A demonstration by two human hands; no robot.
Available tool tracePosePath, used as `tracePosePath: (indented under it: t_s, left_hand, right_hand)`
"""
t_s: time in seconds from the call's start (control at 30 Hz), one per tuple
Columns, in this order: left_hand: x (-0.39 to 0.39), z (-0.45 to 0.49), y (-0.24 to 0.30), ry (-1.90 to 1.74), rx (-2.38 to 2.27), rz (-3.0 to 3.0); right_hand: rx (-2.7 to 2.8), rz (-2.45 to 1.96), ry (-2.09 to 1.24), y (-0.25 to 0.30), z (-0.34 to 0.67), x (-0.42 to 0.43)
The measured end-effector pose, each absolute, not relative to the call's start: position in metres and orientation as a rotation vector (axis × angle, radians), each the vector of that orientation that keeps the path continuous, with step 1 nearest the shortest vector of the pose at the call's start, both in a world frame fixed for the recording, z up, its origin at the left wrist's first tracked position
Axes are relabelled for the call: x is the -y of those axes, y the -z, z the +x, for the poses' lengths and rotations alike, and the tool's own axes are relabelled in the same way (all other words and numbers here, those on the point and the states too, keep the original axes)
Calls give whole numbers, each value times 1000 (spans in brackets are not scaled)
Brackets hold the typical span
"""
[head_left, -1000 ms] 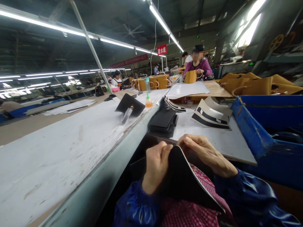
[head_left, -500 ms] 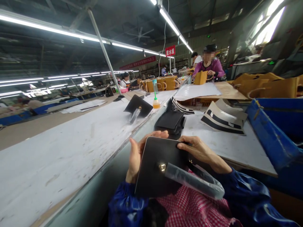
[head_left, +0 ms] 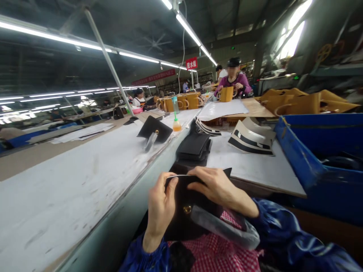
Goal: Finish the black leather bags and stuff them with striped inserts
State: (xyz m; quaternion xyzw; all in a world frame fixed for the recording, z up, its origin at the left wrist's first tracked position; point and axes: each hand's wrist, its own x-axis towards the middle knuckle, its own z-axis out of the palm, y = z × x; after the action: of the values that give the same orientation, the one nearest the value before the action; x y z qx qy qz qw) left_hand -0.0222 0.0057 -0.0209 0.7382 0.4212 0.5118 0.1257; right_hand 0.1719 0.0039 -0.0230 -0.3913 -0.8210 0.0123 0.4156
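A black bag panel (head_left: pixel 179 223) is held upright over my lap, its top edge curved. My left hand (head_left: pixel 160 207) pinches the panel's upper left corner between thumb and fingers. Along the same top edge, my right hand (head_left: pixel 219 189) grips with its fingers over the far side. A gold ring fitting (head_left: pixel 187 209) sits on the panel's face. From it loops a handle (head_left: pixel 224 228) wrapped in clear plastic, hanging toward the checked apron (head_left: pixel 221 257). The panel's lower part lies in shadow.
Another black panel with a wrapped handle (head_left: pixel 155 129) stands on the white-covered table (head_left: pixel 70 189), beside a glue bottle (head_left: pixel 176 125). Black pieces are stacked (head_left: pixel 194 146) ahead, with cream-and-black strips (head_left: pixel 252 139) farther right. A blue bin (head_left: pixel 297 158) is at right. A co-worker (head_left: pixel 234 81) handles a tan bag.
My left hand has gone from flat behind the panel to pinching its top corner. My right hand has shifted along the edge. The panel now bends, and the view has turned slightly right.
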Motion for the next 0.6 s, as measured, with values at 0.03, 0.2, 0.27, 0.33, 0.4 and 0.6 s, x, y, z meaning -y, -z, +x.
tracePosePath:
  t_s: [0.03, 0.2, 0.27, 0.33, 0.4, 0.6]
  left_hand:
    - [-3, -19, 23, -1523, -1251, 2171]
    - [1, -20, 34, -1651, -1388, 2249]
    - [-1, -27, 35, -1678, -1485, 2226]
    - [-3, -37, 37, -1688, -1599, 2178]
    - [-6, -49, 39, -1673, -1708, 2144]
    - [-17, -75, 53, -1564, -1958, 2191]
  right_hand:
    - [2084, -950, 17, 24, 166, -4]
    - [2097, -875, 97, 31, 162, -10]
    - [2084, -856, 107, 35, 171, -12]
    - [2076, -847, 119, 39, 183, -13]
    - [2081, -861, 114, 43, 197, -12]
    - [2195, -1001, -214, 39, 235, 10]
